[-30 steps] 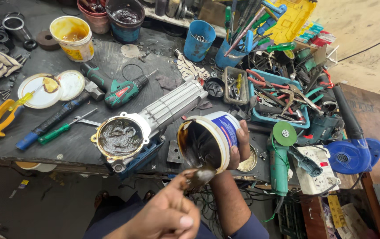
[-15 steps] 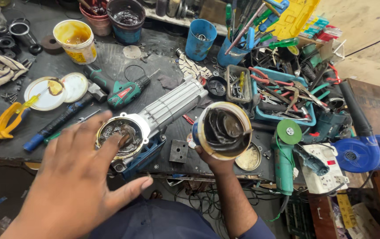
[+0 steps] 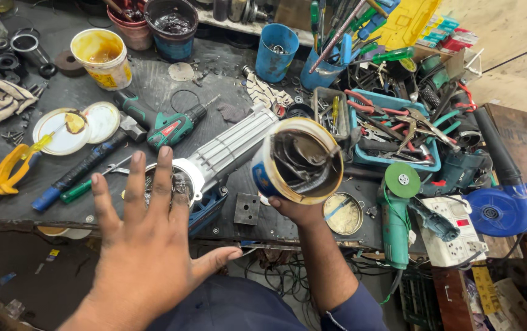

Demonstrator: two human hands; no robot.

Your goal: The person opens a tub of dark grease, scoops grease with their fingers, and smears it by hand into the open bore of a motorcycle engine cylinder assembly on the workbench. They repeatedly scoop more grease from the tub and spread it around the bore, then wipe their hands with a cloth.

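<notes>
Right hand (image 3: 297, 211) grips the grease tin (image 3: 297, 162) just right of the ribbed motor housing (image 3: 217, 156); left hand (image 3: 147, 245), fingers spread and empty, hovers over its open end. Advisable: hold the tin level.

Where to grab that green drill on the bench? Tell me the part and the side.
Take the green drill by its dark handle, coming from above on the far-left side. It lies flat, the handle angled away from the body, with bare bench around it; the chuck end points right towards the ribbed motor housing.
</notes>
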